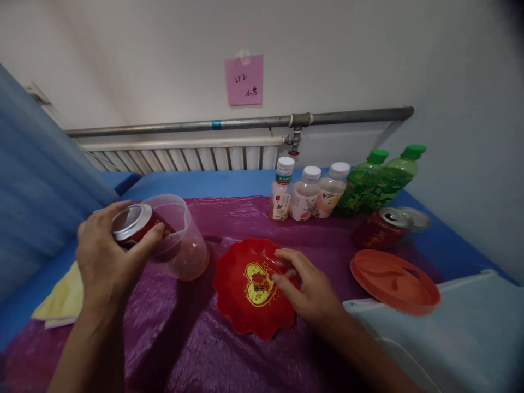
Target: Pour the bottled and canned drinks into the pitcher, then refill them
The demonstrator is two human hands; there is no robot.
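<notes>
My left hand (110,245) grips a dark red drink can (141,226), tilted with its top end inside the mouth of a clear plastic pitcher (190,251). The can's silver base points toward me and to the left. A little liquid seems to lie low in the pitcher, though the amount is hard to tell. Over the right side of a red scalloped plate (233,295) hovers my right hand (305,281), its fingers bent and apart with nothing visible between them. A yellow heart design decorates the plate's middle. Whether the fingertips touch the plate, I cannot tell.
Several bottles stand at the back right: white-capped ones (305,199) and green ones (364,185). A red can (374,229) and an orange lid (393,281) are at right. A yellow cloth (63,297) lies left, a pale blue sheet (462,333) at front right.
</notes>
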